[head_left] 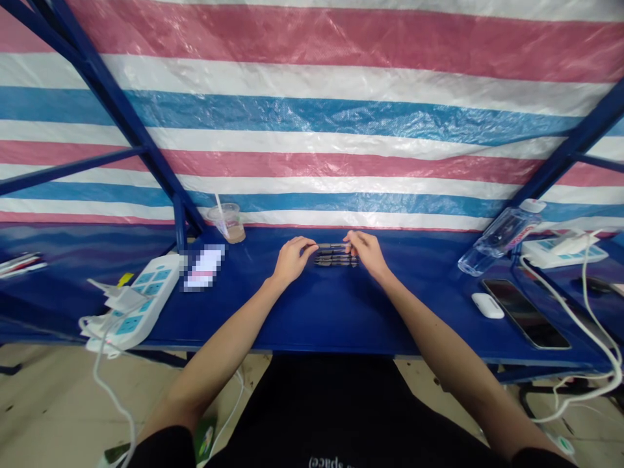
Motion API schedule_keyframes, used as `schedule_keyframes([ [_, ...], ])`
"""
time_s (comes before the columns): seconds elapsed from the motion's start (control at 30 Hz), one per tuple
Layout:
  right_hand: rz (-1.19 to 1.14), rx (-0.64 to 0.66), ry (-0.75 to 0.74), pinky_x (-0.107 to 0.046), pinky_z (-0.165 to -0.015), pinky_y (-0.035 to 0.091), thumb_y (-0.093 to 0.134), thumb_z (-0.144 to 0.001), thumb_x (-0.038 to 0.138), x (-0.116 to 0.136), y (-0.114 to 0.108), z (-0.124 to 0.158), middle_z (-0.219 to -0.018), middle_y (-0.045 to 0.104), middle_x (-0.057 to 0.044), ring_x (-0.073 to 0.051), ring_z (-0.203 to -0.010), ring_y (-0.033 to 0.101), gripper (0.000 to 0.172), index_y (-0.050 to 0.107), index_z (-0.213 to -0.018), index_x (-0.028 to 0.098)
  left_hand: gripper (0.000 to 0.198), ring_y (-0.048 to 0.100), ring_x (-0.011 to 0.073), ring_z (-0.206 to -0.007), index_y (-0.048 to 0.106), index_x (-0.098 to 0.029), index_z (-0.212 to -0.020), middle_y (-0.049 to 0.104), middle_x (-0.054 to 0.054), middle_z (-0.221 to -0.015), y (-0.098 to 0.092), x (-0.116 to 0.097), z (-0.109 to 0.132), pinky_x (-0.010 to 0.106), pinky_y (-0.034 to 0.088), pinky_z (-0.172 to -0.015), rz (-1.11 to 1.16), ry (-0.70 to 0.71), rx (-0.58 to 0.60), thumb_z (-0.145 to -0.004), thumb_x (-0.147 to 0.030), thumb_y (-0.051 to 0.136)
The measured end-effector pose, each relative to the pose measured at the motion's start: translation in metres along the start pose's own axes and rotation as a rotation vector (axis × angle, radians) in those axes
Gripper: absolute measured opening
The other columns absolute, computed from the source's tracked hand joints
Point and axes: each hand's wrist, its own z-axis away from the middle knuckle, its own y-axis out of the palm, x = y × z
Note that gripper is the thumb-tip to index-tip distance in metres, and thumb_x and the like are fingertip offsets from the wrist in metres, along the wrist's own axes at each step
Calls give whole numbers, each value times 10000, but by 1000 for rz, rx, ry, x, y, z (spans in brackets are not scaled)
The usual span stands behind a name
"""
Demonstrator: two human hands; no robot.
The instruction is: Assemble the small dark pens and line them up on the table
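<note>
Several dark pens (336, 260) lie side by side on the blue table (322, 318), pointing left to right. Just beyond them is one more pen (333, 246), parallel to the row, spanning the gap between my hands. My left hand (294, 259) pinches its left end between thumb and fingertips. At the other end, the curled fingers of my right hand (364, 250) close on the same pen. Both forearms reach in from the near edge. My fingers hide the pen's two tips.
A plastic cup with a straw (229, 222), a lit phone (205, 266) and a power strip (141, 302) are on the left. At right are a water bottle (502, 237), an earphone case (487, 305), a dark phone (526, 314) and another power strip (560, 252) with cables. Striped sheeting (341, 110) hangs behind.
</note>
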Motion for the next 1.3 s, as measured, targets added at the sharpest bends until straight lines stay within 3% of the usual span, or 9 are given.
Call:
schedule_keyframes([
  [0.13, -393, 109, 229, -315, -549, 414, 385, -935, 867, 4, -9, -6, -693, 661, -53, -171, -548, 529, 742, 743, -968, 218, 257, 677, 225, -931, 740, -213, -999, 749, 57, -967, 0, -1, 0, 362, 517, -891, 5, 5, -2, -1050, -407, 579],
  [0.23, -516, 222, 281, -327, -523, 389, 376, -953, 846, 4, -13, -6, -725, 649, -51, -152, -495, 456, 740, 745, -1042, 211, 266, 670, 222, -918, 734, -205, -990, 738, 58, -949, 0, -3, 0, 353, 516, -880, 12, 7, 2, -1054, -404, 570],
  [0.37, -614, 265, 312, -318, -488, 355, 443, -990, 762, 7, -14, -3, -687, 563, -11, -119, -453, 303, 610, 714, -1004, 215, 270, 672, 214, -916, 724, -199, -982, 731, 58, -952, 0, -5, 0, 341, 516, -880, 47, 23, 33, -1059, -399, 560],
  [0.53, -857, 330, 391, -246, -481, 355, 566, -1050, 513, 8, -12, -1, -646, 451, 42, -91, -466, 288, 333, 645, -895, 230, 279, 676, 207, -911, 717, -195, -977, 732, 58, -961, 0, -5, 1, 335, 523, -877, 73, 45, 57, -1060, -408, 558],
  [0.73, -989, 334, 416, -226, -457, 326, 514, -1088, 458, 5, -11, -1, -650, 452, 47, -80, -457, 245, 332, 655, -915, 213, 258, 674, 210, -911, 713, -200, -983, 725, 53, -955, 1, -3, 1, 343, 520, -870, 77, 64, 71, -1059, -393, 561],
  [1.0, -737, 280, 327, -268, -467, 291, 600, -999, 598, 3, -12, -4, -641, 497, 40, -80, -447, 249, 403, 693, -900, 219, 225, 669, 218, -923, 720, -201, -981, 728, 49, -954, 2, -3, 1, 355, 516, -871, 29, 30, 52, -1047, -365, 581],
  [1.1, -435, 188, 193, -278, -471, 281, 648, -938, 650, -4, -12, -7, -679, 600, 12, -88, -447, 314, 449, 746, -971, 214, 170, 667, 216, -911, 726, -205, -978, 734, 41, -940, 3, -2, 0, 359, 518, -872, 4, 9, 12, -1019, -342, 635],
  [1.17, -161, 109, 56, -286, -505, 344, 720, -893, 602, -10, -13, -8, -720, 661, -9, -119, -492, 434, 400, 765, -987, 216, 117, 669, 211, -896, 729, -209, -974, 740, 34, -933, 4, -1, 0, 359, 522, -873, -2, -9, -14, -991, -314, 681],
  [1.3, 343, 67, -235, -356, -730, 494, 712, -924, 435, -22, -16, -10, -864, 745, -43, -211, -738, 635, 207, 776, -947, 239, 42, 665, 202, -867, 730, -217, -982, 745, 22, -927, 3, 0, -1, 359, 526, -871, -15, -42, -48, -949, -243, 734],
])
